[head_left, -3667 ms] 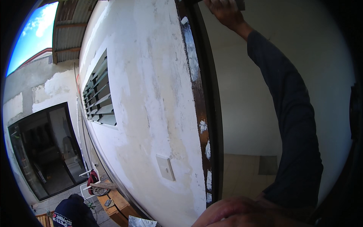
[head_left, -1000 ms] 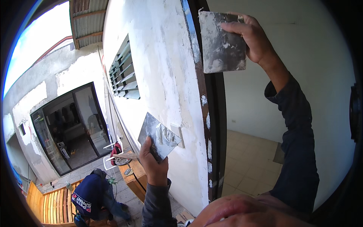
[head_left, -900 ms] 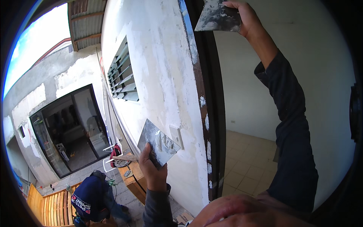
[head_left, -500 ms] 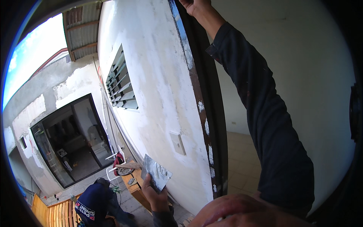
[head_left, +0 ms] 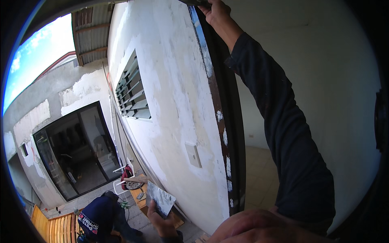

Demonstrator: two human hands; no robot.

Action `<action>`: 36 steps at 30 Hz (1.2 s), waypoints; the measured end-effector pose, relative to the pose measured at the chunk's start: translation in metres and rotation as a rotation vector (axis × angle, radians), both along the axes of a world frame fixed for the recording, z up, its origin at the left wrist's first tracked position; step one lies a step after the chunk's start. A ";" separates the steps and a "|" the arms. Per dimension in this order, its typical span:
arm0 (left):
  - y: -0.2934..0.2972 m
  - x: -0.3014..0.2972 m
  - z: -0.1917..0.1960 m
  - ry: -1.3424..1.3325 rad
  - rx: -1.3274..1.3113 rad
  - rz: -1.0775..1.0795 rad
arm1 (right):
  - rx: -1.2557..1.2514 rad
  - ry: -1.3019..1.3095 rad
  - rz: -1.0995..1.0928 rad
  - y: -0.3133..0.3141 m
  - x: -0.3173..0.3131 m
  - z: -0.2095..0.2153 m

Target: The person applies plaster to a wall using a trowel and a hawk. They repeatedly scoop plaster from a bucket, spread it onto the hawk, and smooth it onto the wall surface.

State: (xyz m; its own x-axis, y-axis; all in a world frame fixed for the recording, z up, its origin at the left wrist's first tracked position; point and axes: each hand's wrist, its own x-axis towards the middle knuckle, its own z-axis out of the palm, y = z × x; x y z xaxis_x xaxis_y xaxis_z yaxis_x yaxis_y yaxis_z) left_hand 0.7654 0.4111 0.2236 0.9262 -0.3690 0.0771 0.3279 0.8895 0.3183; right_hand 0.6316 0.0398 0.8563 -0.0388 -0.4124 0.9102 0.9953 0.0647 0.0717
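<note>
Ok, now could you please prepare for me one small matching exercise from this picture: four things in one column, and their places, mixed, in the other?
Things:
1. Flat metal plate
2. Right hand
3. Slatted bench
4. Louvred window

Places:
A. At the lower left, beside the bent-over person in dark blue
B. Set into the patchy pale wall
C. Held in the left hand
D. At the top edge of the picture

Right pairs: 1-C, 2-D, 3-A, 4-B.
</note>
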 end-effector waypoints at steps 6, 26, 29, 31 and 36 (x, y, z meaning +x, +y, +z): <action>0.005 -0.005 -0.008 -0.077 0.019 0.058 | 0.109 -0.055 0.079 0.013 -0.028 0.030; 0.025 0.004 -0.011 -0.018 -0.018 0.022 | 0.046 0.083 -0.022 -0.013 -0.014 0.015; 0.027 0.001 -0.010 -0.055 0.064 0.031 | 0.066 0.092 -0.026 -0.016 -0.014 0.044; 0.027 0.000 -0.011 -0.102 0.086 0.044 | 0.028 0.144 0.050 -0.020 -0.030 0.066; 0.023 0.005 -0.014 0.028 0.052 0.040 | 0.005 0.070 0.180 -0.044 -0.047 0.059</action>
